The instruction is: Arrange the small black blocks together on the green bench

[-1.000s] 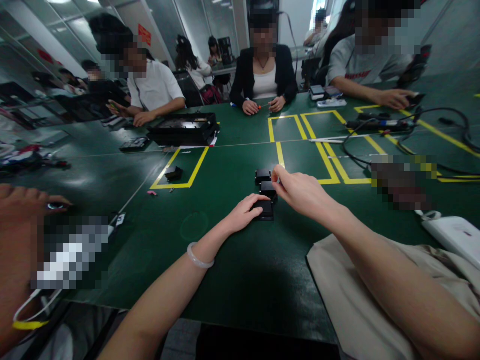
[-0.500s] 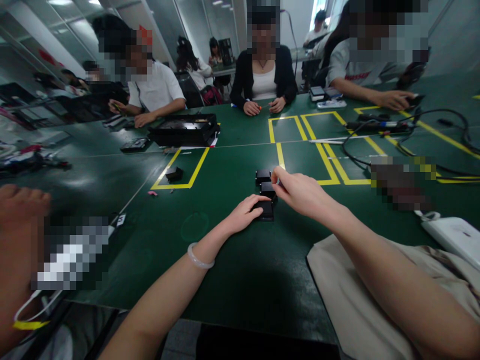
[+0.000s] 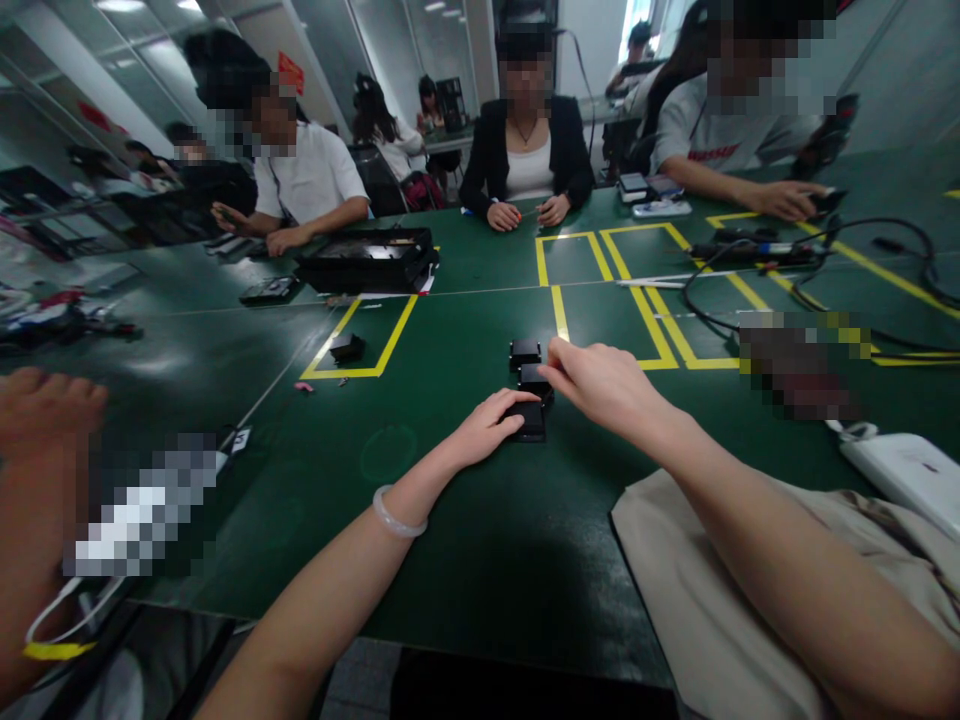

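A black part made of several joined blocks (image 3: 532, 375) lies on the green table (image 3: 480, 570) in front of me. My left hand (image 3: 499, 425) holds its nearest block, with the index finger stretched across the top and the thumb against the near side. My right hand (image 3: 581, 372) is closed in a pinch at the right side of the middle block. Whatever sits between those fingertips is hidden. The farthest block shows beyond both hands, and a white bangle (image 3: 397, 512) circles my left wrist.
A small black block (image 3: 347, 347) lies inside a yellow-taped rectangle, with a pink bit (image 3: 303, 387) nearby. A large black tray (image 3: 367, 262) stands farther back. Beige cloth (image 3: 675, 560) and a white device (image 3: 907, 480) are at right. Another person's arm (image 3: 45, 430) reaches in from the left.
My right hand has turned slightly and its fingers have curled a little at the block. My left hand stays in place on the part.
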### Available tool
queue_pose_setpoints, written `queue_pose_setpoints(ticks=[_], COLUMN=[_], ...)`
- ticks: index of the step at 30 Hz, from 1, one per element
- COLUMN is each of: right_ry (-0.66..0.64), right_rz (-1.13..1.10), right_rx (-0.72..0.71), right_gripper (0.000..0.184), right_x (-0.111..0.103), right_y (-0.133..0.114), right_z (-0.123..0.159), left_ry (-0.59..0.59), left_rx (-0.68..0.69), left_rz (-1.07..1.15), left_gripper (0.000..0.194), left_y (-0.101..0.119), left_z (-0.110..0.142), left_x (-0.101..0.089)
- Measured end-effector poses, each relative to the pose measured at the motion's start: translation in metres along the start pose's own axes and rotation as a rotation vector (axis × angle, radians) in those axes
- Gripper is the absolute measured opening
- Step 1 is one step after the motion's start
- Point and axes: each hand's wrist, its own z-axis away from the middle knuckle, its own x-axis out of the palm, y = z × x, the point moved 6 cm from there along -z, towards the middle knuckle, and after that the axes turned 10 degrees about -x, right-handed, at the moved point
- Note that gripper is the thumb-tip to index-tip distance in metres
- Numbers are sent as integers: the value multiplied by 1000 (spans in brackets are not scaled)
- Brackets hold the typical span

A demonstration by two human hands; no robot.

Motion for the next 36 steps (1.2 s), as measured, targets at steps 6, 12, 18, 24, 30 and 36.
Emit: queue_pose_setpoints(ticks=[6,12,18,24,30,36], right_ry=[29,6,1,9,9,26], right_rz=[-132,-66,-112,-96,-90,-86], right_rx=[-75,-42,-50,-42,-50,-39], right_gripper=[18,21,19,18,22,19], right_x=[0,0,0,0,0,-1], right_y=[-3,-2,-2,0,-1,0], right_z=[1,1,1,0,1,0], left_ry=[-3,4,-6,-3,-5,-2], left_rx=[7,6,4,12,18,13], left_rz=[0,-3,-6,-9,-8,-9], left_gripper=[36,37,36,36,36,35], left_y=[1,0,0,1,1,1], left_z=[0,0,0,0,0,0], left_x=[0,1,1,0,0,0])
